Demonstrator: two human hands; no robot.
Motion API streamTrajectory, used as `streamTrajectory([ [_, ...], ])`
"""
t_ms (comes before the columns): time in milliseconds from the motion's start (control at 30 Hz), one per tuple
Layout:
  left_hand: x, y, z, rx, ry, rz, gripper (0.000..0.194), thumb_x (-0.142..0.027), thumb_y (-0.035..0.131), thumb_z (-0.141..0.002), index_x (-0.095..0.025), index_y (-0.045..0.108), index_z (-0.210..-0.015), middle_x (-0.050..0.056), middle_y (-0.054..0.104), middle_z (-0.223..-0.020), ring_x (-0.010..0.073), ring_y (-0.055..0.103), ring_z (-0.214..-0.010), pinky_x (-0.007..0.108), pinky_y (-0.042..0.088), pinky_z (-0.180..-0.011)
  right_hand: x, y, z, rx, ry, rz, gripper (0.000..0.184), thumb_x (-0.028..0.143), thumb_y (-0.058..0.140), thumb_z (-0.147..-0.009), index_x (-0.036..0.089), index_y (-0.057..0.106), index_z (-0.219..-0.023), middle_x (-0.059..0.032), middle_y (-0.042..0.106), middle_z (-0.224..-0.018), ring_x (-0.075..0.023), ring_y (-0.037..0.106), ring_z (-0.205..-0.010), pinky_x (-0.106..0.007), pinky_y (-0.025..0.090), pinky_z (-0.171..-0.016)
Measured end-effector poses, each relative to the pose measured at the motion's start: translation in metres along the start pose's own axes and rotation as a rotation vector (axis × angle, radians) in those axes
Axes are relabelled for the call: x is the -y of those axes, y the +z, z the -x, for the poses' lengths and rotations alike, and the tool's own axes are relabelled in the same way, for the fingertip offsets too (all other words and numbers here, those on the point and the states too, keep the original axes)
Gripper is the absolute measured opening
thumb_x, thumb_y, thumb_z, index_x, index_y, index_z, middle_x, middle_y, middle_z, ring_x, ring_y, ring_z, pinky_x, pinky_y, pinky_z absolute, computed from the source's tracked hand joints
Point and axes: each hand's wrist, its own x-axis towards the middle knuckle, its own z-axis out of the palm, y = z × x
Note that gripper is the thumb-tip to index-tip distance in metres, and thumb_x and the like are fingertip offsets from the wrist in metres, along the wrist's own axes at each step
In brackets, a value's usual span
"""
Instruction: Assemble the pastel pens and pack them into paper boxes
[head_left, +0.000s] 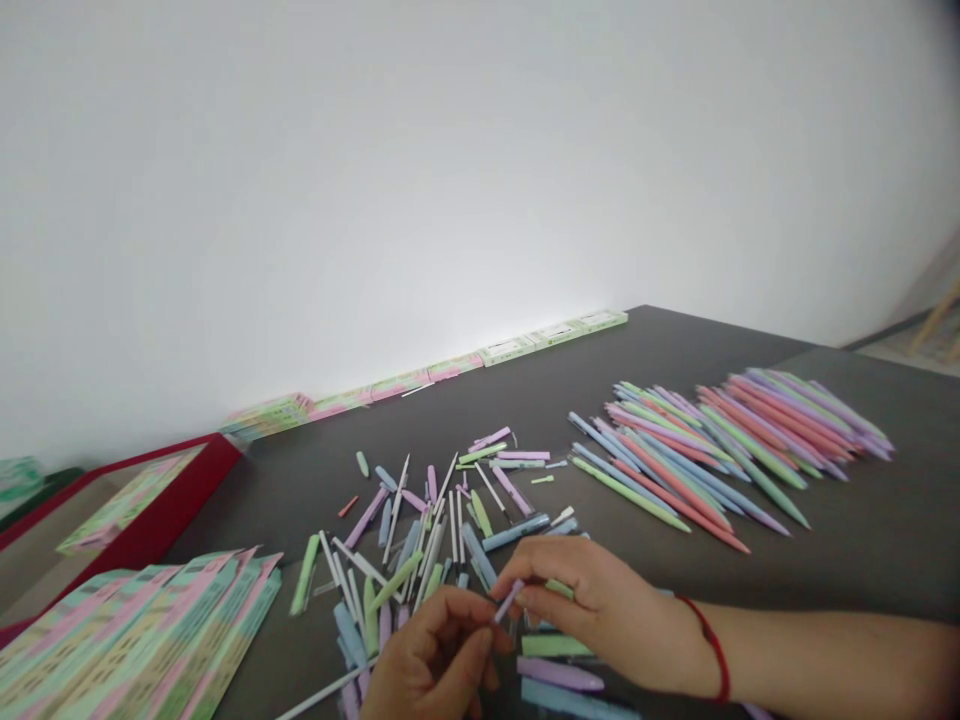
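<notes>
Over scattered pen parts (420, 525), left hand (427, 660) and right hand (592, 610) pinching one lilac pen piece (508, 601), packet (135, 635) print unreadable

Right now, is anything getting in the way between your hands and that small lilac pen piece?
Nothing visible: the lilac pen piece is already held between the left hand and right hand. The loose pen parts lie beneath and beyond the hands, not between them.

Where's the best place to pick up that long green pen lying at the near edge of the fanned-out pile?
Probably around the middle of the green pen, pinched from above and the near side. It lies flat and outermost, with blue pens alongside on its far side, and its middle avoids the narrow pointed end.
</notes>
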Motion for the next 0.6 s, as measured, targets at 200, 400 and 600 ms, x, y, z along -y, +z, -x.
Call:
streamTrajectory([
  [200, 0.012, -0.007, -0.007, 0.17, -0.154, 0.237, 0.035, -0.046, 0.076, -0.067, -0.015, 0.061, -0.077, -0.003, 0.067, -0.063, 0.0024, 0.048, -0.04, 0.011, 0.038, -0.035, -0.001, -0.002, 0.003, 0.051, -0.12, 0.194, 0.017, 0.016, 0.05, -0.091, 0.018, 0.065, -0.098, -0.0026, 0.065, -0.087, -0.0135, 0.059, -0.082, -0.022, 0.043, -0.076],
  [400, 0.019, -0.002, -0.009, 0.222, -0.139, 0.375, 0.036, -0.044, 0.07, -0.076, -0.02, 0.044, -0.075, -0.003, 0.069, -0.06, 0.0032, 0.051, -0.037, 0.01, 0.038, -0.033, 0.0, 0.001, 0.004, 0.201, -0.149, 0.339, 0.027, 0.028, 0.042, -0.098, 0.019, 0.067, -0.098, -0.004, 0.065, -0.086, -0.015, 0.058, -0.079, -0.024, 0.042, -0.072],
  [600, 0.008, -0.001, -0.007, 0.242, -0.123, 0.219, 0.038, -0.049, 0.066, -0.077, -0.022, 0.039, -0.075, -0.004, 0.067, -0.058, 0.0041, 0.052, -0.04, 0.011, 0.036, -0.037, 0.002, 0.003, 0.004, 0.224, -0.16, 0.369, 0.03, 0.03, 0.04, -0.098, 0.018, 0.067, -0.098, -0.0041, 0.066, -0.086, -0.0149, 0.058, -0.079, -0.023, 0.041, -0.072],
])
